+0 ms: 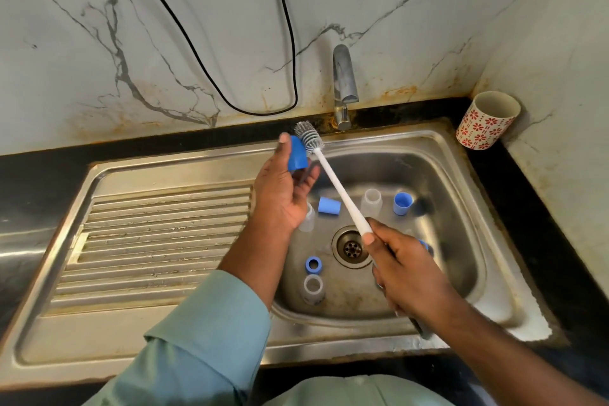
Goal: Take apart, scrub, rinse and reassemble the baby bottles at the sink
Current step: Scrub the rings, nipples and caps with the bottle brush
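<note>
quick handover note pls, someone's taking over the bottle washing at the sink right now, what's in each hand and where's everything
Left hand: holds a blue cap above the sink.
Right hand: grips the bottle brush, bristles beside that cap.
In the basin: three clear bottles, two more blue caps, a blue ring.
Tap: no water seen running.
Done: bottles taken apart.
Left: scrub the rest, rinse, reassemble.

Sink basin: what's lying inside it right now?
Inside the sink: two blue caps, a blue ring, clear bottles and the drain. The right hand covers more parts.
</note>
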Tool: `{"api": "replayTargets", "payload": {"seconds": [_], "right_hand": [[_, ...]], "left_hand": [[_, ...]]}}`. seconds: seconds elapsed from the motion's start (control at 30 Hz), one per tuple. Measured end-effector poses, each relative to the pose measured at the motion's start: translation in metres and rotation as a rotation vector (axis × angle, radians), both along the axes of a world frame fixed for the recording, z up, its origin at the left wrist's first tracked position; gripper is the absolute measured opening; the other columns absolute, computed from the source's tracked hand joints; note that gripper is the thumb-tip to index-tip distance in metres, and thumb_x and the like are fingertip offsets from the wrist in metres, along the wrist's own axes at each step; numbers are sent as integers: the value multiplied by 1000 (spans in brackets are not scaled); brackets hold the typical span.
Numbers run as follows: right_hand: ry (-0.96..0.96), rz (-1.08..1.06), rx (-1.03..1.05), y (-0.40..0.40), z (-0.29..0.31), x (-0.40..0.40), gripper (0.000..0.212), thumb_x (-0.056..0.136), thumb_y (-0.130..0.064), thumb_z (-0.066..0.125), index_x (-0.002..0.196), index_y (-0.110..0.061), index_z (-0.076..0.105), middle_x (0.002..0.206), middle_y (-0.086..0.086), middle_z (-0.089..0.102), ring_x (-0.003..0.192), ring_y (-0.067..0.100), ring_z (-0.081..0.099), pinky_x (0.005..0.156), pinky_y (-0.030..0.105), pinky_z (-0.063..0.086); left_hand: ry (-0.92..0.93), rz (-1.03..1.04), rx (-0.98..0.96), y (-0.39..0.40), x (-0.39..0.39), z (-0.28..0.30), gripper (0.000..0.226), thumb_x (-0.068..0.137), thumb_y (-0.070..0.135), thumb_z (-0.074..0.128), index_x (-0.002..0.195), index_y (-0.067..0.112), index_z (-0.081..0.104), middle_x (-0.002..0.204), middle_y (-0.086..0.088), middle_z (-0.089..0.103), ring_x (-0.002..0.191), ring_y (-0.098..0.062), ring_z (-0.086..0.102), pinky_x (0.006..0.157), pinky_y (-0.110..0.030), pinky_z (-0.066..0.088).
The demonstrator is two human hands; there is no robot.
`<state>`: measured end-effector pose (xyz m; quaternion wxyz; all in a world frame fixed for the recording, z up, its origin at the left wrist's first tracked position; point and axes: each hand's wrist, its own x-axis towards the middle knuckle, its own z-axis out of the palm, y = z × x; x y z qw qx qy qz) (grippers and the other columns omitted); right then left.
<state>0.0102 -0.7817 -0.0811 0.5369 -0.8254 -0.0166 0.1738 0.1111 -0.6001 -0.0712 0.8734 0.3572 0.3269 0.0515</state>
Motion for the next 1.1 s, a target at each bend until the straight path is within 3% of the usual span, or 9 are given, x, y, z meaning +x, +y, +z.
{"api": "replayTargets", "payload": {"seconds": [0.1,0.23,0.37,0.5,0.63,0.77,0.93,1.03,1.1], "right_hand": [[-33,72,-41,-2,0,-13,20,100,-38,43,110,-38,60,48,-9,39,44,4,34,44,27,36],[5,-22,-12,2,1,2,16,101,-35,43,96,-39,58,47,-9,41,45,7,37,45,30,40],[-18,64,-35,0,-1,-6,18,101,-38,42,109,-44,57,48,-9,42,43,4,35,43,26,39],[-10,-8,-6,5,-3,5,18,102,-34,43,105,-31,60,46,-9,39,40,6,33,44,28,35],[-35,46,-25,3,-5,-6,20,101,-36,43,113,-38,58,47,-11,42,42,5,34,44,26,36],[-32,-24,35,7,-5,6,19,101,-33,43,107,-41,59,47,-8,39,44,7,33,44,29,36],[-59,99,-49,0,-8,-8,24,100,-39,43,120,-41,56,50,-9,45,42,5,38,44,27,40],[-84,67,-84,5,-14,-2,29,100,-40,43,126,-37,57,51,-13,47,42,5,40,46,27,39],[-78,39,-84,9,-15,5,30,101,-38,43,126,-34,58,50,-20,48,43,4,42,48,22,35]], "left_hand": [[36,52,3,8,4,4,36,85,39,71,104,11,59,101,-14,64,85,-23,68,67,-31,59],[24,-70,83,-4,-3,-3,32,90,34,66,109,9,59,113,-20,64,92,-27,69,73,-35,60],[55,72,-12,1,3,3,20,97,34,57,101,14,55,104,-15,63,86,-23,68,69,-33,59],[140,-87,48,-9,2,-4,35,98,47,50,104,13,58,88,-9,61,64,-14,57,56,-24,46],[86,-23,23,5,10,-2,56,84,62,62,114,15,55,89,-10,60,60,-14,58,50,-23,48],[32,-214,192,-8,0,-5,41,80,38,76,102,11,55,99,-12,62,72,-19,66,64,-31,59],[142,30,108,6,10,-4,41,87,51,65,103,13,62,103,-16,68,84,-25,71,77,-43,61],[166,-12,68,3,8,-7,42,97,50,50,102,10,62,81,-14,69,63,-22,70,71,-40,61],[171,-37,43,-4,6,-5,41,98,46,46,103,8,60,79,-14,65,63,-22,66,59,-32,57]]}}
